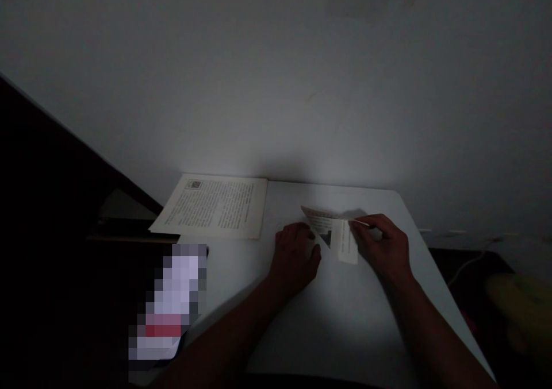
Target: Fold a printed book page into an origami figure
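While your right hand [386,248] pinches the folded paper [344,242] at its right end, your left hand [295,257] curls beside its left edge, its hold impossible to tell, with printed pages [215,205] left of both hands and the wall [276,90] beyond.

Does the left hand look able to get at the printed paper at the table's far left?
Probably yes: the left hand is beside the folded paper, and nothing visible stands between that hand and the printed paper.
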Available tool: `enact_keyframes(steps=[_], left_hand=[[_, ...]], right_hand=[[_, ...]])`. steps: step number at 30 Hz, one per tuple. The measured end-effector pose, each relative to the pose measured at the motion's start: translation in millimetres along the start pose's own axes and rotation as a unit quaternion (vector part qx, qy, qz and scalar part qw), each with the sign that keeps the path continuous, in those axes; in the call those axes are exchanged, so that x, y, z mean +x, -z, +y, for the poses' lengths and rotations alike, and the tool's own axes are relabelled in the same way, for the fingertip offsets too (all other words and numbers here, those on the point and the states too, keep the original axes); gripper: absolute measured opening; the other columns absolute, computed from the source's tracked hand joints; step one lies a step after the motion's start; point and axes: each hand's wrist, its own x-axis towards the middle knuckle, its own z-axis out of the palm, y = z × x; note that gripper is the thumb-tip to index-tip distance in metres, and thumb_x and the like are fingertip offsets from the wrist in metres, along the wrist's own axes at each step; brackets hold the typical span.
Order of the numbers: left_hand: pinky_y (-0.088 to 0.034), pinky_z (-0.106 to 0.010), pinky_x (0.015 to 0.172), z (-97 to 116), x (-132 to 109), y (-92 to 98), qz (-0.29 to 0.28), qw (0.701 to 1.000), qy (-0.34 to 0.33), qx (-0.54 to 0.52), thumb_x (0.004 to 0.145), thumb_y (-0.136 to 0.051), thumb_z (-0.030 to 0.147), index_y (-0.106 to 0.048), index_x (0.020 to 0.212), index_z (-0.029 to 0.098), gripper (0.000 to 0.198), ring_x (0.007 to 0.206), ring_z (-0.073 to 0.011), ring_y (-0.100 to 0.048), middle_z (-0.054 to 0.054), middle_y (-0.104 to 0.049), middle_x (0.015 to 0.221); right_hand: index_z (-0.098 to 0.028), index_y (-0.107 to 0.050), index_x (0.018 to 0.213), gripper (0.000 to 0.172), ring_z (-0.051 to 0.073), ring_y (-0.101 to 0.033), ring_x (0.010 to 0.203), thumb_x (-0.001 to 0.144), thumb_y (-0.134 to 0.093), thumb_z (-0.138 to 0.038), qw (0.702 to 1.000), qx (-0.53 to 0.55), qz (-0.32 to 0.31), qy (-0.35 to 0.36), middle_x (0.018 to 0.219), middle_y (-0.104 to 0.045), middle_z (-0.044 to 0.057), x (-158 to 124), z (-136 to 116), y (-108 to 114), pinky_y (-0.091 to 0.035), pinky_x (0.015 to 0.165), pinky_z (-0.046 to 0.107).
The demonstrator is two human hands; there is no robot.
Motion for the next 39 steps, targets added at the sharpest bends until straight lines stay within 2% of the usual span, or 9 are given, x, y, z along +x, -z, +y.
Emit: enact_keyframes(steps=[3, 6, 9, 12, 15, 23, 27, 34, 39], left_hand=[[-0.041, -0.040, 0.086, -6.5, 4.1, 0.9, 0.049, 0.999, 0.021, -0.012, 0.080, -0.056, 0.024, -0.048, 0.099, 0.017, 0.022, 0.097, -0.0229, -0.053, -0.009, -0.059, 0.101], [-0.044, -0.040, 0.084, -11.8, 7.3, 1.3, 0.107, 0.994, 0.029, -0.010, 0.078, -0.060, 0.028, -0.045, 0.109, 0.015, 0.036, 0.096, -0.0237, -0.054, -0.011, -0.058, 0.103], [-0.046, -0.039, 0.082, -15.5, 9.2, 3.9, 0.146, 0.989, 0.018, -0.026, 0.076, -0.062, 0.024, -0.041, 0.118, 0.016, 0.047, 0.097, -0.0229, -0.055, -0.012, -0.056, 0.108], [-0.047, -0.037, 0.082, -18.6, 9.8, 8.8, 0.148, 0.987, -0.037, -0.050, 0.079, -0.057, 0.017, -0.049, 0.113, 0.017, 0.035, 0.096, -0.0217, -0.056, -0.011, -0.057, 0.106], [-0.049, -0.035, 0.080, -21.3, 9.8, 12.3, 0.140, 0.985, -0.075, -0.065, 0.082, -0.054, 0.014, -0.058, 0.101, 0.017, 0.020, 0.092, -0.0201, -0.057, -0.010, -0.058, 0.098], [-0.049, -0.029, 0.070, -29.4, 12.6, 8.6, 0.162, 0.978, -0.116, -0.063, 0.078, -0.061, 0.012, -0.064, 0.092, 0.016, 0.015, 0.083, -0.0166, -0.056, -0.007, -0.060, 0.090], [-0.047, -0.027, 0.066, -31.5, 12.8, 9.1, 0.129, 0.984, -0.120, -0.036, 0.080, -0.059, 0.014, -0.067, 0.090, 0.018, 0.014, 0.080, -0.0157, -0.054, -0.006, -0.058, 0.088], [-0.043, -0.031, 0.073, -31.4, 12.7, 12.0, -0.061, 0.991, -0.089, 0.074, 0.082, -0.057, 0.014, -0.070, 0.092, 0.021, 0.018, 0.082, -0.0179, -0.052, -0.005, -0.061, 0.087], [-0.041, -0.033, 0.076, -30.0, 13.2, 14.7, -0.114, 0.987, -0.071, 0.092, 0.082, -0.059, 0.018, -0.070, 0.091, 0.021, 0.015, 0.086, -0.0194, -0.052, -0.006, -0.064, 0.090]], right_hand=[[-0.021, -0.067, 0.085, 0.009, 0.019, -0.060, 0.076, 0.077, -0.064, -0.024, 0.998, 0.005, 0.036, 0.043, 0.083, -0.063, 0.004, -0.6, -2.8, 3.7, -0.048, 0.068, 0.032], [-0.023, -0.068, 0.090, 0.017, 0.019, -0.061, 0.077, 0.074, -0.066, -0.018, 0.992, 0.015, 0.071, 0.102, 0.086, -0.063, 0.004, -1.7, -7.6, 7.7, -0.049, 0.065, 0.033], [-0.026, -0.069, 0.097, 0.027, 0.019, -0.061, 0.076, 0.073, -0.067, -0.012, 0.981, 0.055, 0.073, 0.174, 0.088, -0.063, 0.005, -2.3, -13.8, 10.0, -0.049, 0.061, 0.033], [-0.028, -0.069, 0.101, 0.037, 0.020, -0.062, 0.076, 0.070, -0.069, -0.007, 0.969, 0.080, 0.074, 0.221, 0.088, -0.065, 0.004, -3.0, -16.6, 9.0, -0.050, 0.062, 0.035], [-0.029, -0.068, 0.104, 0.044, 0.020, -0.062, 0.077, 0.068, -0.069, -0.004, 0.968, 0.081, 0.069, 0.228, 0.090, -0.065, 0.005, -4.6, -15.0, 7.0, -0.051, 0.063, 0.036], [-0.030, -0.064, 0.114, 0.043, 0.024, -0.059, 0.090, 0.073, -0.070, -0.016, 0.981, 0.060, -0.005, 0.187, 0.103, -0.058, 0.009, -4.9, -15.0, 10.5, -0.050, 0.072, 0.038], [-0.030, -0.064, 0.113, 0.040, 0.023, -0.058, 0.090, 0.076, -0.067, -0.017, 0.982, 0.053, -0.053, 0.172, 0.103, -0.058, 0.008, -3.7, -12.6, 9.2, -0.049, 0.074, 0.039], [-0.024, -0.068, 0.099, 0.023, 0.023, -0.058, 0.083, 0.076, -0.063, -0.023, 0.962, 0.013, -0.179, 0.207, 0.092, -0.064, 0.008, -1.3, 2.0, 7.0, -0.044, 0.071, 0.039], [-0.022, -0.068, 0.098, 0.026, 0.024, -0.059, 0.085, 0.074, -0.059, -0.025, 0.945, -0.025, -0.252, 0.205, 0.092, -0.066, 0.008, -1.8, 7.6, 8.0, -0.043, 0.071, 0.038]])
